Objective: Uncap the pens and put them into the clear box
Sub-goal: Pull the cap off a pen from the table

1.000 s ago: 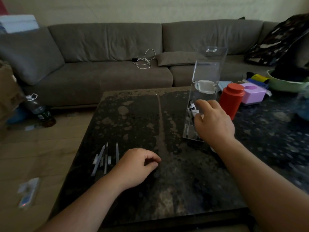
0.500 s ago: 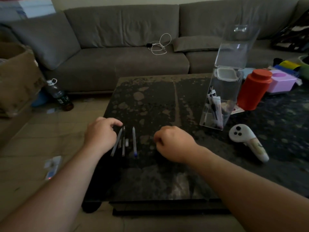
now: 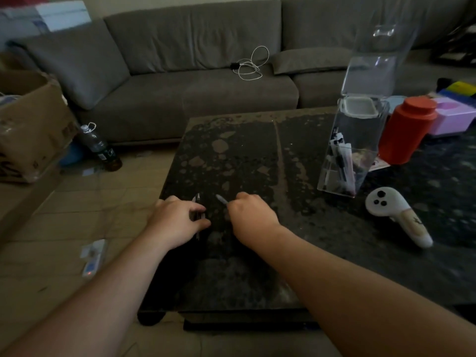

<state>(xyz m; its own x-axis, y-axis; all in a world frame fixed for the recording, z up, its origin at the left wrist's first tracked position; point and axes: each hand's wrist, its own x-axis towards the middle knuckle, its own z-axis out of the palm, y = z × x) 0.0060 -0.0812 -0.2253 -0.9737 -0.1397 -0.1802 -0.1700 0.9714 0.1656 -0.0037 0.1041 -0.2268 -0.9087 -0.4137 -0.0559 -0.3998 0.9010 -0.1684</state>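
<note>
Several grey pens [image 3: 197, 200] lie near the left edge of the dark stone table [image 3: 257, 155]. My left hand [image 3: 177, 222] rests on them, fingers curled over the barrels; a pen end shows below the thumb. My right hand [image 3: 251, 217] is closed around one pen [image 3: 221, 199], whose tip sticks out up and to the left of the fist, just right of the others. The clear box [image 3: 360, 140] stands farther right on the table, apart from both hands, its lid [image 3: 378, 60] swung up. Some pens [image 3: 341, 161] lean inside it.
A white controller [image 3: 396, 215] lies right of my right hand, below the box. A red canister [image 3: 404, 130] and a pink box [image 3: 450, 119] stand behind. Off the table's left edge are a cardboard box [image 3: 31, 124], a bottle [image 3: 100, 148] and a small device [image 3: 92, 256] on the floor.
My right hand left the clear box, came back left to the pens and closed on the rightmost one. My left hand slid onto the other pens. The view tilted down and left.
</note>
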